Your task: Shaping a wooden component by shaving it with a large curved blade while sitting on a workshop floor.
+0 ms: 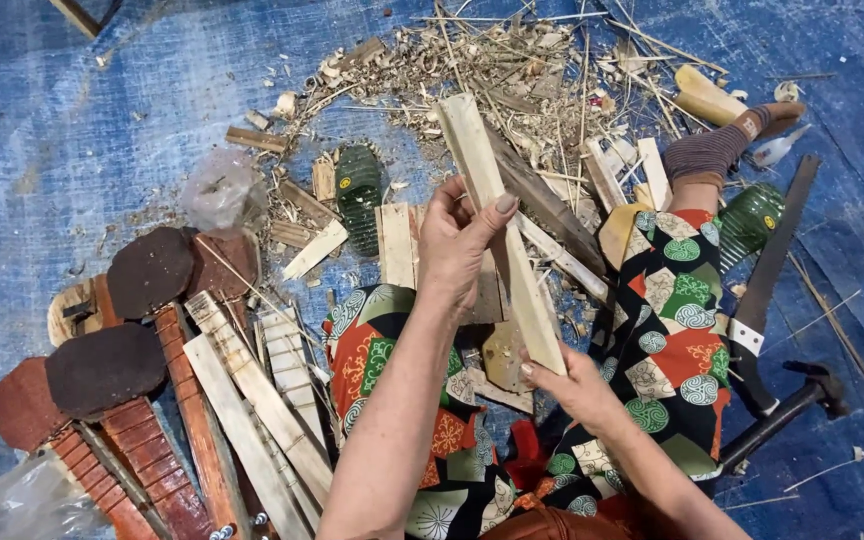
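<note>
One blue tarp (pixel 72 110) covers the floor. Two dark rounded boards (pixel 102 368) and several pale slats (pixel 252 400) lie at left. One shavings pile (pixel 512 70) sits beyond. One pale wooden strip (pixel 497 225) is held tilted above the lap. Left hand (pixel 457 245): fingers closed on its middle. Right hand (pixel 577 385): fingers closed on its lower end. One hammer (pixel 787 410) and one saw (pixel 767 270) lie at right.

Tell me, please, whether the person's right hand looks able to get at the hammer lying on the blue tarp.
Probably yes, but not freely: the right hand has its grip on the lower end of the wooden slat. The hammer lies uncovered on that side beyond the patterned-trouser leg, so the hand would need to release first.
</note>
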